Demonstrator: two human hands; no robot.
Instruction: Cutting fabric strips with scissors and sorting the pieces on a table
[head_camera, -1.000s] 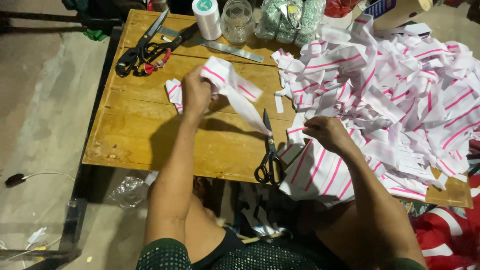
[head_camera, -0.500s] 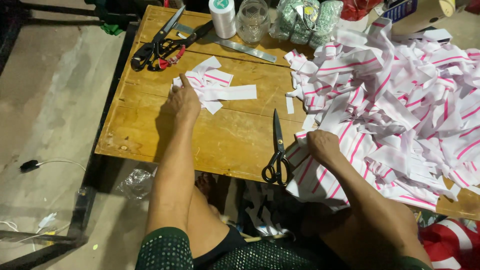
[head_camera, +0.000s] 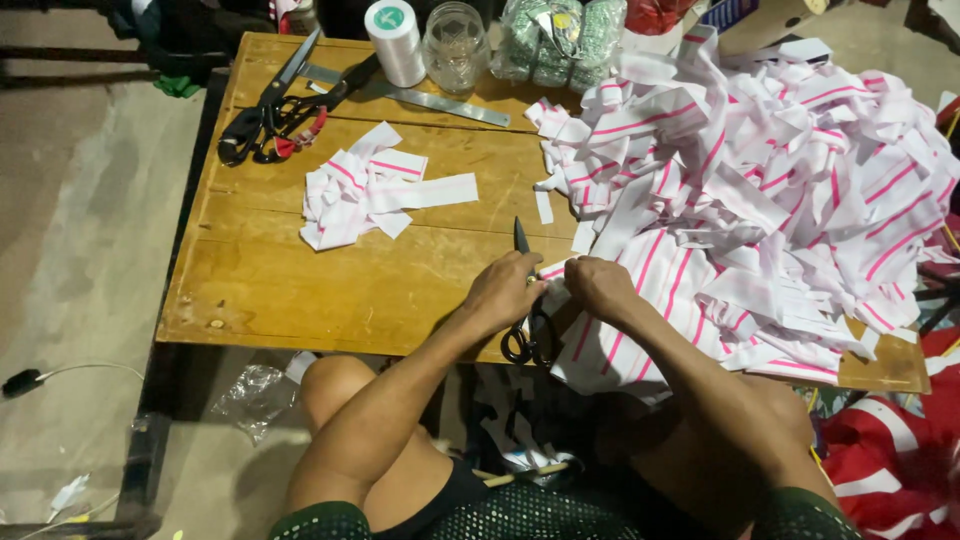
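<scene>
2 hands meet at the table's front edge: our left hand (head_camera: 503, 291) rests curled over the scissors (head_camera: 524, 300), our right hand (head_camera: 597, 284) pinches a striped fabric strip (head_camera: 640, 300). We could nick a finger, since blade and fingers crowd together.

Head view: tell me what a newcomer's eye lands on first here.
First comes the big heap of white, pink-striped fabric strips covering the right half of the wooden table. Next, the left hand and right hand meet at the table's near edge over black scissors lying there. A smaller stack of cut strips sits apart at centre-left.
</scene>
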